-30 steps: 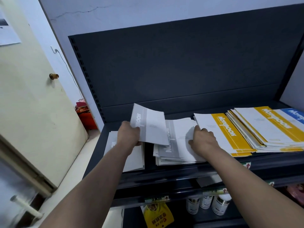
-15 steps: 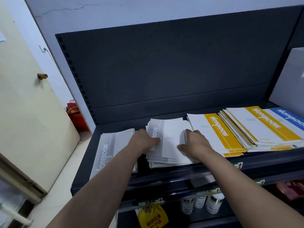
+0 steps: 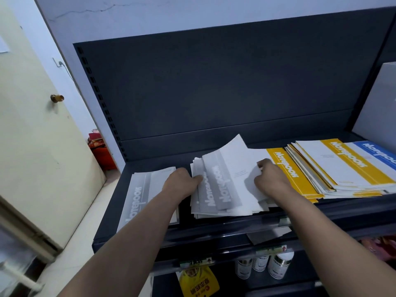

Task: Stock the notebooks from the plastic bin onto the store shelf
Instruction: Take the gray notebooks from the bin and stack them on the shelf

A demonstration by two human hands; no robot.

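Observation:
A loose stack of grey-and-white notebooks (image 3: 222,189) lies in the middle of the dark store shelf (image 3: 150,228). My left hand (image 3: 180,182) presses against the stack's left edge with its fingers tucked at the covers. My right hand (image 3: 270,179) grips the right edge of the top grey notebook (image 3: 233,166), whose far corner lifts off the stack. A second grey pile (image 3: 141,194) lies flat to the left, partly under my left forearm. Yellow notebooks (image 3: 287,172) and a fanned yellow-and-blue pile (image 3: 347,166) lie to the right. The plastic bin is out of view.
A dark back panel (image 3: 214,93) rises behind the shelf. Below hang a yellow packet (image 3: 198,281) and several white bottles (image 3: 263,266). A cream door (image 3: 32,136) with a brass knob stands at the left, and red items (image 3: 100,151) sit on the floor beside the shelf.
The notebook my left hand held up a second ago now lies on the middle stack. My right hand has since lifted the top notebook's right side, and my left hand stays at the stack's left edge.

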